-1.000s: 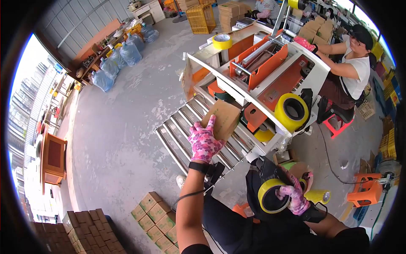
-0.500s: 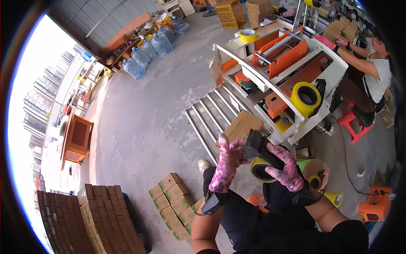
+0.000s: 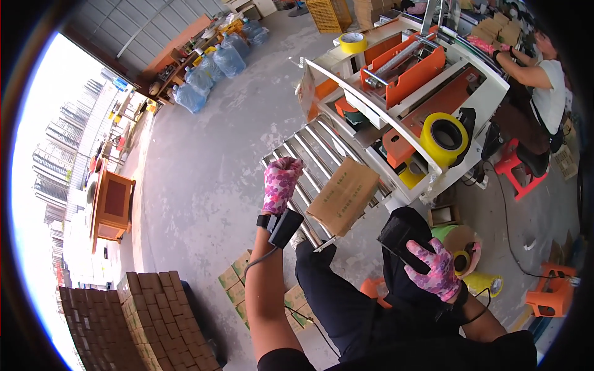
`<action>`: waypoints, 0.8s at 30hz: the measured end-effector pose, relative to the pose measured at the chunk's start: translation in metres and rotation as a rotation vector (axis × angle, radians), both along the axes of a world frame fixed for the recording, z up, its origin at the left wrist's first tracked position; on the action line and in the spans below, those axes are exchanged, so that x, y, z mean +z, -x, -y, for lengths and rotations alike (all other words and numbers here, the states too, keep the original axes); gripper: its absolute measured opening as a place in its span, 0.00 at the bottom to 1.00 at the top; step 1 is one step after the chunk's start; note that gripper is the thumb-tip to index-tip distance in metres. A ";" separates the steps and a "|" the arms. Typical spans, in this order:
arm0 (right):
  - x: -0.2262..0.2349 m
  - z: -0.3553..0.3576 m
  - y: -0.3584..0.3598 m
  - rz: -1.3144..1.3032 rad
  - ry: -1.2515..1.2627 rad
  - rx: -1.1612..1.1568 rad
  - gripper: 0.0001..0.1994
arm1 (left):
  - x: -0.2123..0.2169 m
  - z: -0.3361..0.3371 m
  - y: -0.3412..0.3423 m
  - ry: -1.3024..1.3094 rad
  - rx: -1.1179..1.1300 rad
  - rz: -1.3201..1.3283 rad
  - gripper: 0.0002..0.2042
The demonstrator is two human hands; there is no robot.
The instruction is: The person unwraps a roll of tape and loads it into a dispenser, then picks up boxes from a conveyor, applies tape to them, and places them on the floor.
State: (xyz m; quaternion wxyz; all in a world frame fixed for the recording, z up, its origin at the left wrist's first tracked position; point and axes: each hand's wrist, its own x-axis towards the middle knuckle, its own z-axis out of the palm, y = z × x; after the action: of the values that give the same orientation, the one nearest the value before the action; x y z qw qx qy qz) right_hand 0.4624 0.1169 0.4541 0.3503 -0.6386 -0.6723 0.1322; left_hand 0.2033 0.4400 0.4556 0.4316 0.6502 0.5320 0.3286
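Observation:
My left hand (image 3: 283,185), in a pink and purple patterned glove, is curled closed above the left rail of the roller conveyor (image 3: 296,162). Whatever its fingers may hold is hidden. To its right a brown cardboard box (image 3: 344,199) lies at an angle across the rollers, apart from the hand. My right hand (image 3: 434,271), gloved alike, grips a black tape dispenser (image 3: 403,240) over my right thigh. Its tape roll does not show from this side.
A white and orange carton sealing machine (image 3: 408,93) with yellow tape rolls adjoins the conveyor. Cartons (image 3: 238,278) lie on the floor; taller stacks (image 3: 154,315) stand at lower left. A co-worker (image 3: 544,86) sits at right by red (image 3: 518,170) and orange stools (image 3: 550,290).
My left hand has left the tape dispenser and moved up and left over the conveyor. The dispenser has turned and dropped lower in my right hand, uncovering the box.

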 end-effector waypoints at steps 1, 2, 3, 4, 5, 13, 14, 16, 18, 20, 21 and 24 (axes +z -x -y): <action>-0.004 0.006 -0.002 0.012 0.018 0.003 0.25 | -0.012 -0.015 0.004 0.056 -0.037 0.044 0.11; -0.006 0.005 0.000 0.011 0.024 0.002 0.25 | -0.026 -0.027 0.008 0.112 -0.075 0.090 0.11; -0.008 0.004 0.004 0.063 0.094 -0.014 0.25 | -0.042 -0.038 0.012 0.250 -0.135 0.153 0.11; -0.011 0.002 0.006 0.116 0.169 -0.033 0.25 | -0.057 -0.038 0.006 0.256 -0.123 0.160 0.11; -0.009 -0.008 0.011 0.190 0.287 -0.016 0.27 | -0.071 -0.035 0.006 0.242 -0.135 0.074 0.11; -0.028 -0.103 0.024 0.220 0.508 0.119 0.29 | -0.094 0.011 -0.008 0.194 -0.469 -0.351 0.13; -0.014 -0.114 0.024 0.256 0.571 0.153 0.29 | -0.098 0.012 -0.001 0.203 -0.456 -0.350 0.13; -0.007 -0.137 0.017 0.162 0.598 0.207 0.26 | -0.105 0.013 0.008 0.228 -0.525 -0.273 0.13; -0.014 -0.162 0.012 0.254 0.628 0.308 0.24 | -0.106 0.006 0.006 0.328 -0.525 -0.297 0.14; -0.019 -0.162 0.019 0.283 0.629 0.325 0.23 | -0.104 0.002 0.011 0.151 -0.736 -0.624 0.13; -0.020 -0.165 0.030 0.293 0.618 0.352 0.23 | -0.118 -0.007 0.029 0.030 -0.775 -0.724 0.12; 0.015 -0.139 0.012 0.221 0.751 0.207 0.24 | -0.065 0.018 0.002 0.053 -0.198 -0.628 0.26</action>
State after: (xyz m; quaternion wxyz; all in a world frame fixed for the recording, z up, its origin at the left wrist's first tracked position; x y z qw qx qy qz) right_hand 0.4501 0.2561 0.4688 0.0031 -0.6616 -0.6714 0.3339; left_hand 0.2009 0.4216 0.3907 0.2930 0.7570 0.5815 0.0544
